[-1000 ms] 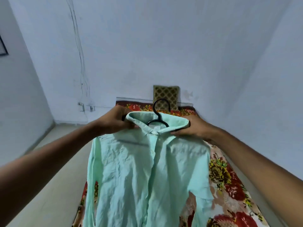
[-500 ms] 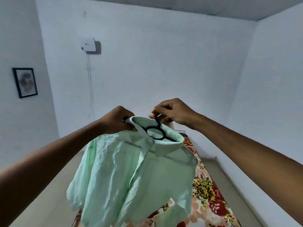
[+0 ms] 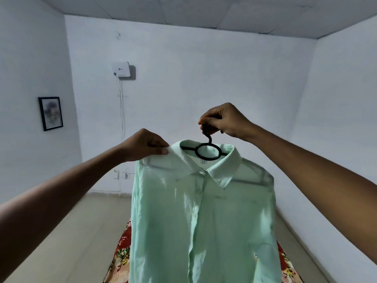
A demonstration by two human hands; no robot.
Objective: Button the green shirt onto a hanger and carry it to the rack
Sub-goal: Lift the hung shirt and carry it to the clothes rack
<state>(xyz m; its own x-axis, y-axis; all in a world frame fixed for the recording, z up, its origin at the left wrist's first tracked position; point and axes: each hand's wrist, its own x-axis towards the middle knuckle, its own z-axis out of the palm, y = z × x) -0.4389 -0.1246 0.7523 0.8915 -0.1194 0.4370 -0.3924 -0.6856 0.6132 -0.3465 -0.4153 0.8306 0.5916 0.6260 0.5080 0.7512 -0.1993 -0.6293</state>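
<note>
The pale green shirt hangs upright in front of me on a black hanger, its placket closed and collar at the top. My right hand grips the hanger's hook from above. At the shirt's left shoulder, my left hand pinches the collar edge between thumb and fingers. The hanger's arms show only as dark shapes through the cloth. No rack is in view.
A floral mattress lies on the floor behind the shirt. White walls close the room on three sides. A white box with cables and a framed picture hang on the walls. Beige floor stretches to the left.
The shirt rose from the mattress and now hangs straight. My right hand left the collar and took the hanger's hook, lifting it. The view tilted up toward the far wall.
</note>
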